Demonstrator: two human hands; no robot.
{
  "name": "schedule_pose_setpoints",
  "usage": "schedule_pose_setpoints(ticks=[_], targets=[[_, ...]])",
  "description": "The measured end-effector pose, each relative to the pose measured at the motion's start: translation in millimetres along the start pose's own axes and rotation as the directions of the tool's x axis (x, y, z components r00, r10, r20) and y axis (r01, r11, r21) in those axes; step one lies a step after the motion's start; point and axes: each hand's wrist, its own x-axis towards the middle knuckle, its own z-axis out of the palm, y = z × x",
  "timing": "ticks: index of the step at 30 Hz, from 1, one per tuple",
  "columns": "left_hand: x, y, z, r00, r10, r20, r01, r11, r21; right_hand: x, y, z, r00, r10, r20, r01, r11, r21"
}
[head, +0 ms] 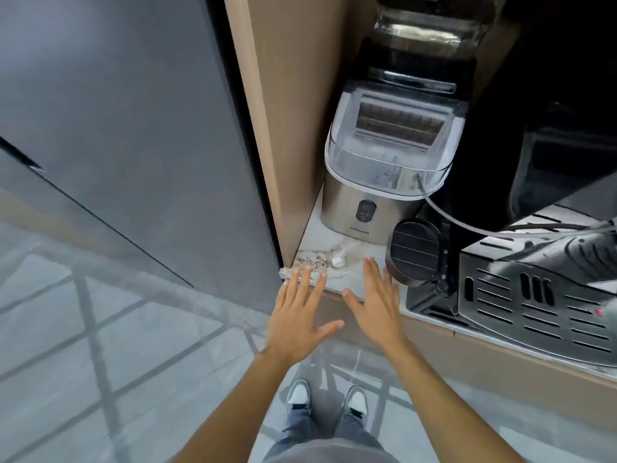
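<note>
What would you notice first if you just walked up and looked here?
Two open hands reach out in the middle, the left hand and the right hand, both at the edge of the marble counter. Just behind them stands a shiny steel ice maker with a clear lid. A big grey fridge door fills the left side.

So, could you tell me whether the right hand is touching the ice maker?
Apart. The head view shows bare marble counter between the right hand and the ice maker.
</note>
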Motion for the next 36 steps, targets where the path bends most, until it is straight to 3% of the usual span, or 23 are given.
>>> schedule_pose_setpoints(ticks=[5, 12, 20, 24, 36], targets=[[9.0, -3.7, 13.1, 0.999, -0.017, 0.045, 0.015, 0.998, 0.056, 34.1, 2.8, 2.5, 0.998, -0.006, 0.067, 0.007, 1.000, -0.026], [20.5, -13.8, 21.4, 0.996, -0.033, 0.080, 0.028, 0.997, 0.065, 68.2, -9.0, 16.0, 0.983, -0.125, 0.132, 0.144, 0.979, -0.146], [26.5, -25.4, 25.7, 0.993, -0.025, 0.118, 0.015, 0.996, 0.085, 81.1, -11.5, 25.2, 0.987, -0.121, 0.109, 0.147, 0.950, -0.275], [30.8, -30.2, 24.9, 0.988, 0.003, 0.155, -0.022, 0.993, 0.117, 77.0, -7.3, 26.8, 0.987, -0.142, 0.069, 0.155, 0.953, -0.259], [36.3, -31.5, 36.8, 0.974, 0.070, 0.217, -0.102, 0.985, 0.139, 56.1, -2.0, 6.7, 0.996, 0.049, -0.069, -0.052, 0.998, -0.042]])
